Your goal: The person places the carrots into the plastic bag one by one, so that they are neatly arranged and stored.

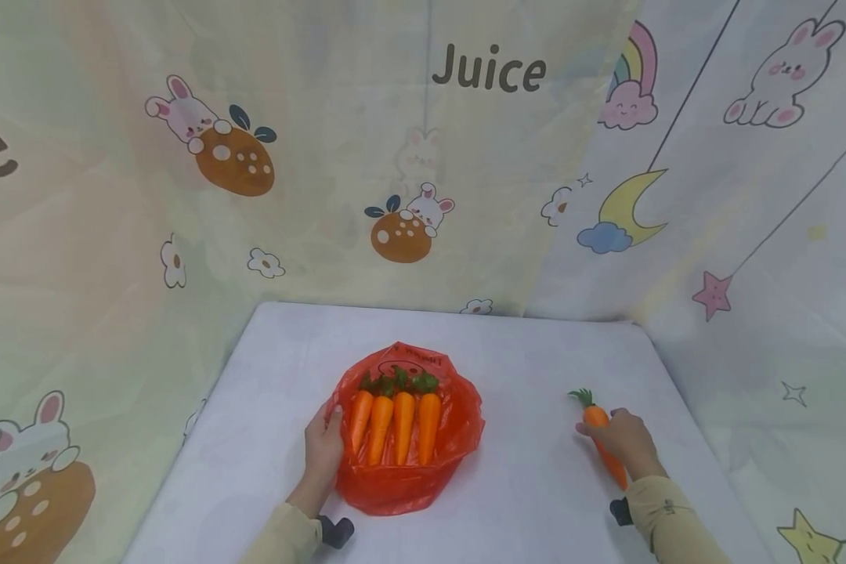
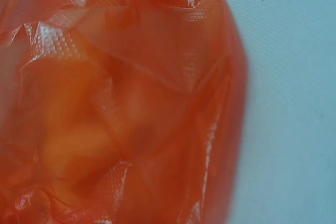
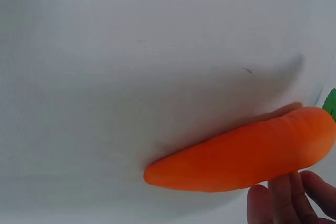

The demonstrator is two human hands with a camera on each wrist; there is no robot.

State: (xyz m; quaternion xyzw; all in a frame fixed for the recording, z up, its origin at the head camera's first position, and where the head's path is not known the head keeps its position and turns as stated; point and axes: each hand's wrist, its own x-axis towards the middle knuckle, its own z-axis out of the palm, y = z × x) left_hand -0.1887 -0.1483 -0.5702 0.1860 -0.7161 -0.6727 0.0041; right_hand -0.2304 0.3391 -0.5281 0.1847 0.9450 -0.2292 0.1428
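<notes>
A red plastic bag (image 1: pixel 395 493) lies on the table with its mouth spread wide. Inside are several orange carrots (image 1: pixel 404 423) side by side, green tops toward the back. My left hand (image 1: pixel 323 446) grips the bag's left rim, thumb over the edge. In the left wrist view the crinkled red plastic (image 2: pixel 168 82) fills most of the frame, and that hand is hidden. Off to the right, my right hand (image 1: pixel 627 440) holds a single carrot (image 3: pixel 236 158) by its thick upper part. Its leafy top (image 1: pixel 583 397) points away from me, its tip toward me.
The white table (image 1: pixel 529 376) extends between the bag and the single carrot. Printed cloth walls (image 1: pixel 324 235) with rabbits and stars rise behind it and along both sides. A dark wrist camera mount (image 1: pixel 336 532) sits at my left cuff.
</notes>
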